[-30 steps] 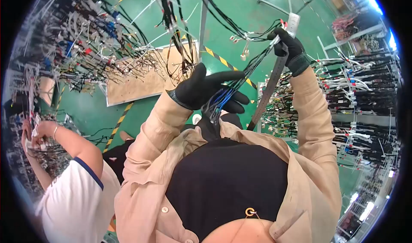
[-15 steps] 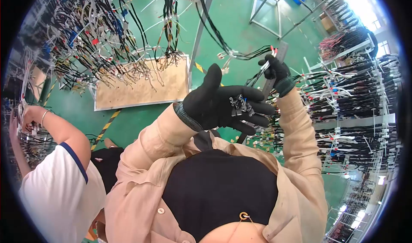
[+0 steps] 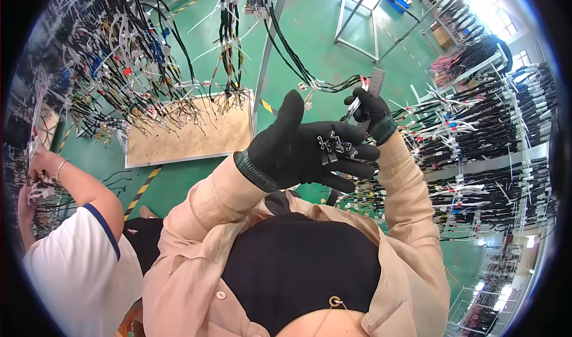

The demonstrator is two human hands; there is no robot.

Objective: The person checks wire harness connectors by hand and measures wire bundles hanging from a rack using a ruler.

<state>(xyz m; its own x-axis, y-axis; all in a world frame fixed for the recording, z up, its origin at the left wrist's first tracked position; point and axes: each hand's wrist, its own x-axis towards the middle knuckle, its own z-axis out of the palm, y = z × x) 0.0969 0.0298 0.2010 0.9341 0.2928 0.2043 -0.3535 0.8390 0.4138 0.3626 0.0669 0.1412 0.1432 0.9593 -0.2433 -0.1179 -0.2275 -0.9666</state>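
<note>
My left hand [image 3: 304, 149], in a black glove, is palm up with its fingers spread. Small metal terminals [image 3: 335, 146] at the wire ends lie against its palm and finger bases. Beyond it, my right hand [image 3: 370, 111], also gloved, is closed round the wire bundle [image 3: 354, 109] and a metal ruler [image 3: 375, 84]. Red and white connector pieces show at its fingertips. Black cables [image 3: 298, 69] run from the upper centre toward this hand, with small white connectors hanging from them.
Wire harnesses [image 3: 125, 57] hang at the upper left over a brown board [image 3: 190, 136]. More harnesses [image 3: 476, 128] fill racks on the right. A co-worker in a white shirt [image 3: 74, 265] stands at the left. A metal frame [image 3: 357, 39] stands ahead.
My left hand has turned palm up and opened wide under the wire ends. My right hand has come lower and left with the bundle and ruler. The view has shifted.
</note>
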